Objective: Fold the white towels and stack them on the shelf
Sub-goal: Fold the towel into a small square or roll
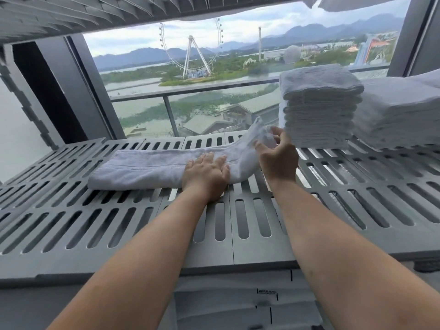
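White towel (147,167): lies folded long across slatted shelf (238,234), centre toward 9 o'clock. Left hand (206,173): presses flat on its middle. Right hand (278,156): pinches lifted end, 2 o'clock of left, beside towel stack (319,103).

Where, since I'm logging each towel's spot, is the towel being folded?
In the head view the towel lies across the shelf, left of centre, pressed by the left hand; the right hand pinches its raised right end left of the folded stack.
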Available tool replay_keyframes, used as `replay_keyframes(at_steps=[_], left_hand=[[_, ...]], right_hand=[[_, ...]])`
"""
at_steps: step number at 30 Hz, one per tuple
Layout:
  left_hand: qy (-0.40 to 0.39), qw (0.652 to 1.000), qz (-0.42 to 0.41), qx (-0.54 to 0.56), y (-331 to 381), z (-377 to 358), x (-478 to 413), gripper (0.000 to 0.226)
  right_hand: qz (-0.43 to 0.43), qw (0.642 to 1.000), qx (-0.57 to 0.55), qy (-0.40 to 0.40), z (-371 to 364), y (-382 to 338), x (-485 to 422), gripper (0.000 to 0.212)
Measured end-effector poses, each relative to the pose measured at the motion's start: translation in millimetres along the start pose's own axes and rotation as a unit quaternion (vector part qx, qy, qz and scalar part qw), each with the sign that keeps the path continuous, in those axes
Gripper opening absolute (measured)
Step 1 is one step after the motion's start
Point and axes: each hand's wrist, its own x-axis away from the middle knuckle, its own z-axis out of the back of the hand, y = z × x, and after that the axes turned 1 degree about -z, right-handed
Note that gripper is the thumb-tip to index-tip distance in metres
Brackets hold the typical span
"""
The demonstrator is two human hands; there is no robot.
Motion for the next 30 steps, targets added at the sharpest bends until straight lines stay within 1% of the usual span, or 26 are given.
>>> replay_keyframes(at_steps=[1, 2, 4, 5, 6, 7, 9, 10, 13, 14, 15, 18, 19, 20, 21, 22, 23, 25, 26, 28, 30], left_hand=[[0.0, 1.0, 0.002, -0.001, 0.3, 0.1, -0.4, 0.057], [-0.001, 1.0, 0.003, -0.002, 0.6, 0.2, -0.8, 0.057], [-0.001, 1.0, 0.003, -0.003, 1.1, 0.4, -1.1, 0.057], [0.0, 1.0, 0.003, -0.004, 1.1, 0.6, -0.9, 0.058], [0.001, 1.0, 0.004, -0.003, 1.1, 0.6, -0.8, 0.058], [0.002, 1.0, 0.005, -0.001, 1.1, 0.4, -0.6, 0.058], [0.002, 1.0, 0.006, 0.002, 1.3, 0.1, -0.2, 0.059], [0.003, 1.0, 0.007, 0.003, 1.4, -0.1, 0.1, 0.059], [0.004, 1.0, 0.009, 0.003, 1.1, -0.1, -0.2, 0.059], [0.005, 1.0, 0.01, 0.003, 1.5, 0.1, -0.3, 0.059], [0.004, 1.0, 0.01, 0.003, 1.8, 0.1, -0.2, 0.059], [0.006, 1.0, 0.012, 0.004, 2.3, 0.9, 0.8, 0.058], [0.008, 1.0, 0.011, 0.005, 2.5, 1.0, 1.1, 0.058], [0.011, 1.0, 0.01, 0.004, 2.8, 0.9, 1.2, 0.057], [0.012, 1.0, 0.009, 0.003, 2.4, 0.6, 0.8, 0.057], [0.013, 1.0, 0.008, 0.002, 2.3, 0.4, 0.3, 0.057], [0.013, 1.0, 0.007, 0.003, 2.7, 0.0, -0.2, 0.057], [0.012, 1.0, 0.007, 0.002, 2.1, -0.6, -1.8, 0.058], [0.009, 1.0, 0.007, 0.003, 1.9, -1.2, -2.2, 0.059], [0.004, 1.0, 0.007, 0.006, 1.6, -1.6, -2.2, 0.061], [-0.001, 1.0, 0.007, 0.009, 1.6, -1.4, -1.9, 0.067]], right_hand=[[-0.05, 0.996, -0.079, -0.006, -1.6, -2.9, -0.1, 0.058], [-0.105, 0.98, -0.166, -0.015, -2.9, -5.4, 0.4, 0.07], [-0.199, 0.923, -0.327, -0.035, -6.7, -9.2, 3.2, 0.089], [-0.23, 0.895, -0.38, -0.038, -8.9, -9.6, 4.6, 0.09], [-0.253, 0.879, -0.403, -0.034, -10.4, -9.9, 5.9, 0.084], [-0.27, 0.875, -0.401, -0.027, -11.1, -9.9, 7.0, 0.069], [-0.288, 0.893, -0.346, -0.012, -10.3, -8.1, 9.8, 0.038], [-0.286, 0.908, -0.305, -0.007, -9.7, -6.2, 11.2, 0.033], [-0.275, 0.945, -0.176, -0.021, -9.2, -0.5, 14.4, 0.033], [-0.264, 0.953, -0.146, -0.028, -9.1, -1.0, 16.0, 0.036], [-0.246, 0.96, -0.125, -0.036, -9.6, -1.8, 17.7, 0.045], [-0.197, 0.976, -0.082, -0.052, -12.7, -5.5, 20.7, 0.083], [-0.204, 0.974, -0.09, -0.049, -14.2, -5.7, 19.5, 0.093], [-0.221, 0.967, -0.12, -0.041, -15.2, -5.6, 17.0, 0.097], [-0.244, 0.956, -0.159, -0.031, -16.7, -5.2, 14.9, 0.096], [-0.265, 0.944, -0.195, -0.023, -17.4, -5.0, 13.0, 0.089], [-0.28, 0.933, -0.226, -0.023, -17.8, -4.5, 11.5, 0.077], [-0.297, 0.912, -0.277, -0.051, -21.1, -4.2, 10.2, 0.049], [-0.3, 0.903, -0.298, -0.069, -23.0, -4.9, 10.6, 0.039], [-0.296, 0.896, -0.318, -0.096, -27.5, -7.3, 11.2, 0.031], [-0.285, 0.903, -0.305, -0.098, -33.6, -9.9, 11.7, 0.035]])
